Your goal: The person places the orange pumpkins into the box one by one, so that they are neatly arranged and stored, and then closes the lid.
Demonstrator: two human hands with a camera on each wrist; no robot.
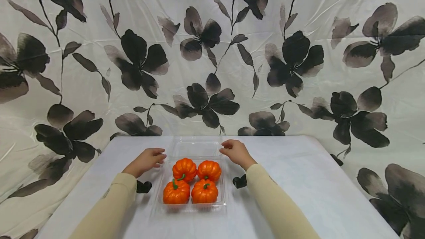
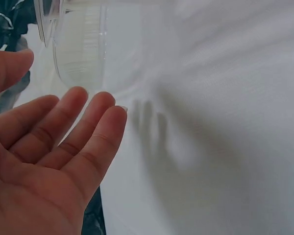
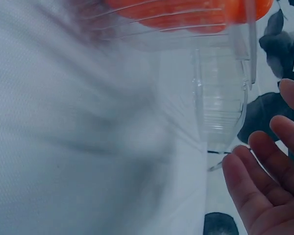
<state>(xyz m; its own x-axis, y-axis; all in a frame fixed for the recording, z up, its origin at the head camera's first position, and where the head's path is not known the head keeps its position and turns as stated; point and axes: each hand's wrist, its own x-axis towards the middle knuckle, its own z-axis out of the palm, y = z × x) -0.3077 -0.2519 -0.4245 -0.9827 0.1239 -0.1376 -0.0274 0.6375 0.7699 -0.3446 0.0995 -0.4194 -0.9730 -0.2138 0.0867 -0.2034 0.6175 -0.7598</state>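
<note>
A clear plastic clamshell container (image 1: 225, 191) lies on the table with its lid (image 1: 196, 149) folded back behind it. Several small orange pumpkins (image 1: 204, 191) with green stems sit inside the base. My left hand (image 1: 150, 161) hovers left of the container near the hinge, fingers loosely extended and holding nothing. In the left wrist view its fingertips are close to the clear plastic (image 2: 81, 49). On the other side, my right hand (image 1: 237, 153) is by the lid's right edge; the right wrist view shows relaxed fingers (image 3: 237, 178) apart from the plastic, with nothing in them.
A white cloth (image 1: 282, 172) covers the table, whose far edge runs just behind the lid. Behind it hangs a pale curtain (image 1: 252, 65) with dark flowers. A black wrist camera (image 1: 144, 187) shows under the left wrist, another (image 1: 239, 182) under the right.
</note>
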